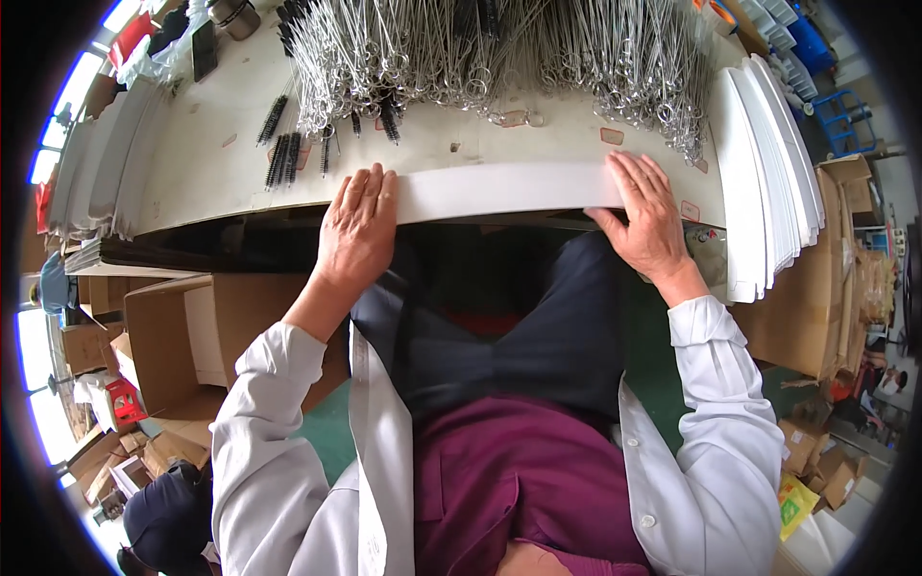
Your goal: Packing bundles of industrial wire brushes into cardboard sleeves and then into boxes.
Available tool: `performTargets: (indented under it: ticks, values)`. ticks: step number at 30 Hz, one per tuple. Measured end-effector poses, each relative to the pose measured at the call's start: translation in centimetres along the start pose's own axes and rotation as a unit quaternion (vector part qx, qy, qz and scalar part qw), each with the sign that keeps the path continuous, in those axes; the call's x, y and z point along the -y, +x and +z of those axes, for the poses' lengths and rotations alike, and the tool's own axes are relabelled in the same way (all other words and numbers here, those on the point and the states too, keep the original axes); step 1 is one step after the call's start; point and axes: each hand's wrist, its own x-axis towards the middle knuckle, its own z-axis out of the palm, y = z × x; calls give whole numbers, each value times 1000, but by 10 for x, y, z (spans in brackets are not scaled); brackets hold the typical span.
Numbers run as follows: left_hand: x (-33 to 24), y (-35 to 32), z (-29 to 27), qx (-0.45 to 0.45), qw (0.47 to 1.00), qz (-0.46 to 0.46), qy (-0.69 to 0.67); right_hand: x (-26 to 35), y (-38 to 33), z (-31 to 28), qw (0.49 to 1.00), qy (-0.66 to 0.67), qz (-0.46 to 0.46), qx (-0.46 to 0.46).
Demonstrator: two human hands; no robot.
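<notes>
A long, narrow white cardboard strip or flat box point(499, 187) lies along the near edge of the table, stretched between my two hands. My left hand point(359, 226) covers its left end, fingers together and pointing away from me, its thumb hidden. At the right end, my right hand point(648, 216) spans the white piece, with fingers over the far side and thumb at the near edge. Beyond it lies a wide heap of wire-handled brushes point(384, 67) with looped ends toward me. Several black-bristled brushes point(284, 158) lie apart from the heap at the left.
Stacks of white flat cartons stand at the table's right point(759, 182) and left point(110, 158). An open cardboard box point(182, 336) sits below the table at left. A metal flask point(233, 17) stands at the far left. Another person point(168, 518) is bent over at lower left.
</notes>
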Motion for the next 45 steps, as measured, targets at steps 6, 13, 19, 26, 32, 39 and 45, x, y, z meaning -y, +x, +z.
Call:
performTargets:
  ticks: [6, 13, 19, 26, 32, 39, 45]
  values:
    - [-21, -38, -64, 23, 999, -22, -11, 34, 2, -34, 995, 39, -57, -68]
    - [-54, -22, -92, 272, 928, -43, -251, 90, 10, -33, 981, 148, -128, -16]
    - [-86, 9, -57, 297, 849, -99, -426, 126, 10, -1, 971, 200, -128, 8]
    - [-88, -4, -49, 242, 898, -174, -323, 113, -26, -4, 968, 218, 65, -109]
    - [-105, -17, -44, 219, 912, -170, -303, 140, -43, 26, 950, 279, 84, -110]
    - [-113, -32, -36, 199, 916, -169, -305, 157, -43, 29, 777, 560, 285, 24]
    - [-117, -27, -36, 182, 891, -165, -381, 159, -46, 32, 733, 606, 293, 98]
